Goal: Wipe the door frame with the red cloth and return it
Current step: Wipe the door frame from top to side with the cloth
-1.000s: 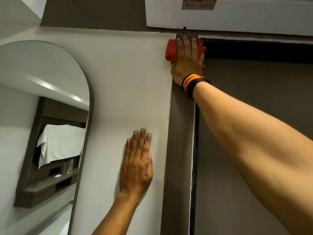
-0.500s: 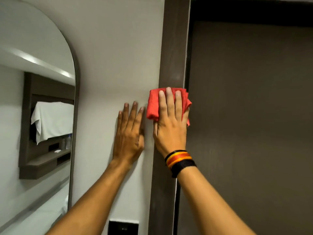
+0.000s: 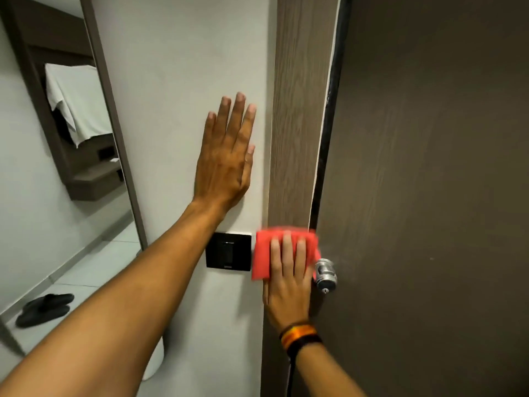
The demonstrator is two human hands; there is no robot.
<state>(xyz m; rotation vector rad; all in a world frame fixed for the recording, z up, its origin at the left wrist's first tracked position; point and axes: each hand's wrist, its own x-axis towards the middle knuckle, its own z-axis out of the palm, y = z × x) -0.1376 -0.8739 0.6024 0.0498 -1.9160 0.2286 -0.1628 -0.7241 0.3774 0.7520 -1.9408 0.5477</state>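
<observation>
The brown wood-grain door frame (image 3: 297,110) runs top to bottom between the pale wall and the dark door (image 3: 429,167). My right hand (image 3: 287,279) presses the red cloth (image 3: 262,253) flat against the frame at door-knob height, fingers spread over the cloth. The cloth is blurred with motion. My left hand (image 3: 226,159) lies flat on the wall just left of the frame, fingers apart, holding nothing.
A black wall switch plate (image 3: 227,255) sits right beside the cloth on its left. A silver door knob (image 3: 325,275) juts out just right of my right hand. A tall mirror (image 3: 57,167) fills the left side, reflecting a shelf, a white towel and dark slippers.
My right hand has slid the red cloth down the frame from its top corner to knob height. My left hand stayed flat on the wall. The view has tilted downward.
</observation>
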